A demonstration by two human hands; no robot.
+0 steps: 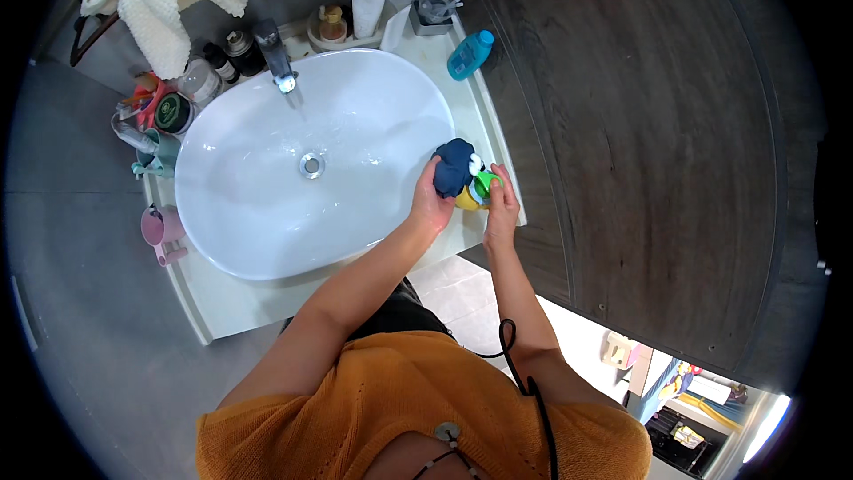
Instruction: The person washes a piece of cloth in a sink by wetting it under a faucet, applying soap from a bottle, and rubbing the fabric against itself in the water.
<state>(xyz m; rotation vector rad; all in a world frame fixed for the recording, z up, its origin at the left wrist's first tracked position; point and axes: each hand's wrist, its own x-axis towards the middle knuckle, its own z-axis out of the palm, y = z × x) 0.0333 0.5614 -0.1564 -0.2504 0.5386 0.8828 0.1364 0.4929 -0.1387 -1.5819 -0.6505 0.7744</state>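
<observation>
At the right rim of the white oval sink (pixel 258 236), my left hand (pixel 430 203) is closed around a dark blue, rounded thing with a scalloped edge (pixel 454 167). My right hand (pixel 501 206) grips a small green and yellow thing (pixel 484 185) right beside it, with a white part between the two. The blue and the green pieces touch; whether they belong to one object I cannot tell. My fingers partly cover both. Several water drops lie in the basin around the round metal drain (pixel 311 166).
A tap (pixel 275 58) stands behind the basin. Dark jars (pixel 243 52), a white tube (pixel 367 12) and a teal bottle (pixel 470 55) line the counter. A pink cup (pixel 162 226) sits at its left edge; a dark wooden panel (pixel 640 142) rises on the right. A black cable (pixel 538 409) hangs across my right arm.
</observation>
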